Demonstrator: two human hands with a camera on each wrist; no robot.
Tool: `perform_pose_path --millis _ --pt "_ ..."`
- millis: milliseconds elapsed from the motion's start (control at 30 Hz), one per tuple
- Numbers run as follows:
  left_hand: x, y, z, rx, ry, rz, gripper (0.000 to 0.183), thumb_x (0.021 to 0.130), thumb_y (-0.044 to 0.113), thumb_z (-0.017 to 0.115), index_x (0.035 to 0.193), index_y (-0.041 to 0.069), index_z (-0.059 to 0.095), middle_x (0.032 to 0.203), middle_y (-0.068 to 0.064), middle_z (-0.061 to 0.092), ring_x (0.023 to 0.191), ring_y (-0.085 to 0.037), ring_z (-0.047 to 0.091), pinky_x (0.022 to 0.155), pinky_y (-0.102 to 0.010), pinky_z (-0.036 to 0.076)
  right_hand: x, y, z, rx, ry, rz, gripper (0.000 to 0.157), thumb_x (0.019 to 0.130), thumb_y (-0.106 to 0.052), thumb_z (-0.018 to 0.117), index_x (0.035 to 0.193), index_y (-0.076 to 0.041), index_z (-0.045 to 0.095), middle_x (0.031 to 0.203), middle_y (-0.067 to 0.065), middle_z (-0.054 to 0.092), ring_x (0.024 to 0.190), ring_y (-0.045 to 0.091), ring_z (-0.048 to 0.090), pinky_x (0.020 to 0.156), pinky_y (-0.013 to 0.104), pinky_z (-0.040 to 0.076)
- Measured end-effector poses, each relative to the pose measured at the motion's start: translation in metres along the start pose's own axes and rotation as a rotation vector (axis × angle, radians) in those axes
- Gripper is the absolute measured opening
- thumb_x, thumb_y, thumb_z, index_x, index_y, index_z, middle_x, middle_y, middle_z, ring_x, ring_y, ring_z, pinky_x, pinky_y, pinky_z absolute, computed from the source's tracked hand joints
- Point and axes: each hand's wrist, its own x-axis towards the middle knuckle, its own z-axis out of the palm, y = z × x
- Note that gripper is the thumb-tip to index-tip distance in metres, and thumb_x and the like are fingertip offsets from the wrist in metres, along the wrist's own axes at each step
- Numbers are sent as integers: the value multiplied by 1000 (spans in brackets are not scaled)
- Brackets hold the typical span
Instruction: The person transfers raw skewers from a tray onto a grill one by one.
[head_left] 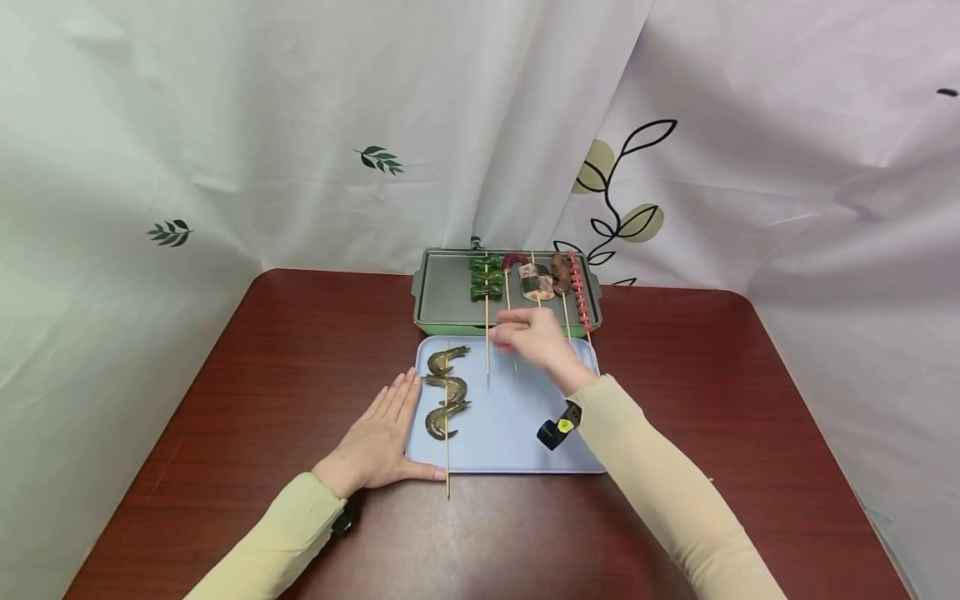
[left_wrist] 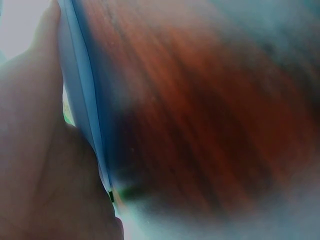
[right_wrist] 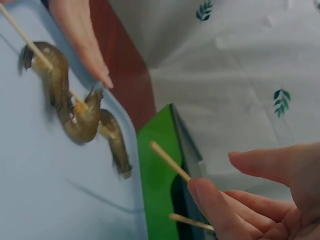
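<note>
My left hand point(head_left: 378, 433) lies with straight fingers along the left side of the light blue tray point(head_left: 510, 433), its thumb at the front edge. On that tray lies a skewer of shrimp point(head_left: 447, 392), its stick reaching past the front edge. My right hand point(head_left: 534, 340) is over the tray's far side, fingertips beside the stick of a green pepper skewer point(head_left: 486, 279). Thumb and fingers stand apart in the right wrist view, where a stick end point(right_wrist: 167, 157) shows by a fingertip. The pepper pieces rest on the grill pan point(head_left: 446, 287).
Right of the peppers on the pan are a dark red skewer point(head_left: 514, 261), a fish-piece skewer point(head_left: 536, 282), a brown meat skewer point(head_left: 561, 273) and a pink skewer point(head_left: 579, 292). Several sticks overhang the pan's front. White curtains point(head_left: 300, 125) surround the brown table point(head_left: 300, 333).
</note>
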Motion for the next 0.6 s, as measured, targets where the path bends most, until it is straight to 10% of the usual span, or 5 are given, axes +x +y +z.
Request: perform_pose_path --millis 600 --pt "2 0 0 9 -15 -8 142 69 94 56 159 -8 14 166 -24 11 153 -36 9 122 -49 15 -32 -17 -10 -4 -51 -130 52 96 -26 72 141 -1 60 121 13 71 111 26 69 92 34 56"
